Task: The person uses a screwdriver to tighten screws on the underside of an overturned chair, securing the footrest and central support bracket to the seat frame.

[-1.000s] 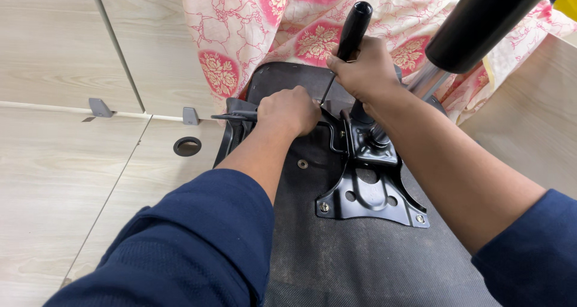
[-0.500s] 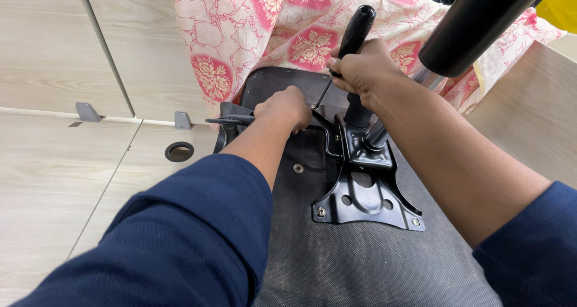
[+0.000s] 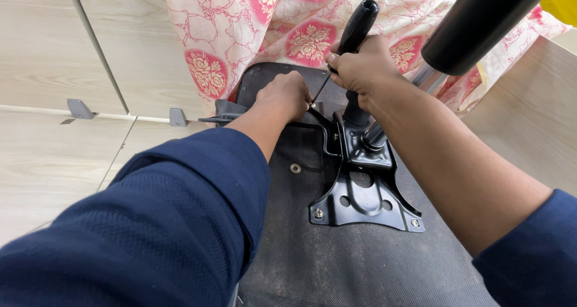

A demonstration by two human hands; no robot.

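The right hand (image 3: 360,66) is wrapped tight around the black handle of a screwdriver (image 3: 354,30), its thin shaft slanting down toward 7 o'clock to a screw at the far left corner of the black metal seat plate (image 3: 360,193). The left hand (image 3: 285,96) sits closed beside the tip, its fingers curled against the plate's edge; whether its grip pinches the screw or only steadies the shaft I cannot tell, as the knuckles hide the fingertips.

The plate lies at the centre of the upturned office chair seat (image 3: 336,265), whose dark fabric underside fills the frame toward 6 o'clock. The chrome gas lift column (image 3: 421,84) rises from the plate toward 1 o'clock, into a black sleeve.

To drive this screw well, I judge the shaft should stand nearer in line with the screw, since the present slant could let the tip slip out. Firm downward pressure and a steadying left hand would help.

No open container shows. A pink floral cloth (image 3: 270,30) lies at 12 o'clock over the seat's far end, and pale wooden cabinet doors (image 3: 60,48) at 10 o'clock are closed, their contents unseen.
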